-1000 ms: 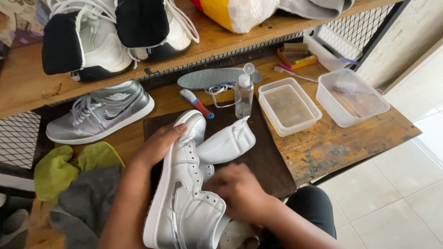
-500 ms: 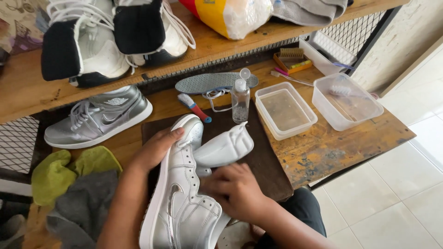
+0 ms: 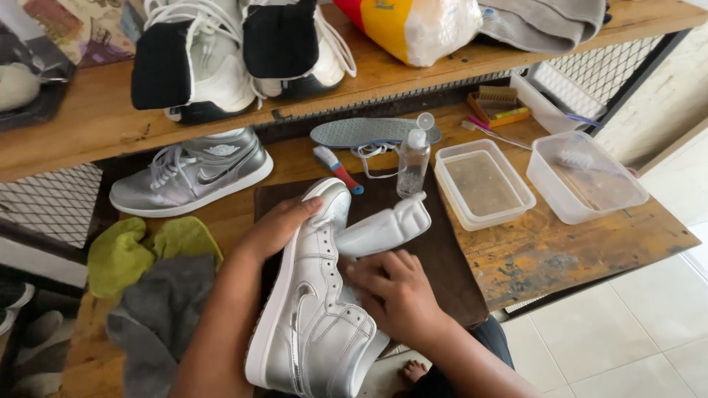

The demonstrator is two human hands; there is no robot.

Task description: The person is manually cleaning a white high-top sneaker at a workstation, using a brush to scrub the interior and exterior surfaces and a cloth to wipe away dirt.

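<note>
The silver high-top sneaker (image 3: 313, 295) lies on its side on the dark brown mat (image 3: 442, 258), with its toe pointing away from the person. The left hand (image 3: 276, 225) is curled over the sole edge near the toe and holds the shoe steady. The right hand (image 3: 394, 287) is half closed, with fingers pressed on the open top part of the shoe, beside the white shoe tongue (image 3: 387, 227) that is folded out to the side; I cannot tell if it holds anything. The laces are out of this shoe, so I think the cleaning is under way but not finished. The matching silver sneaker (image 3: 192, 177) sits behind the mat to the left with its laces in. Behind the mat stand a small clear bottle (image 3: 411, 162) with its flip cap open, a grey insole (image 3: 369, 133) and a red-and-blue brush (image 3: 337, 168). To the right of the mat are two clear tubs (image 3: 483, 184) of cloudy water. On the shelf above sits a yellow-and-red plastic bag (image 3: 417, 26).
</note>
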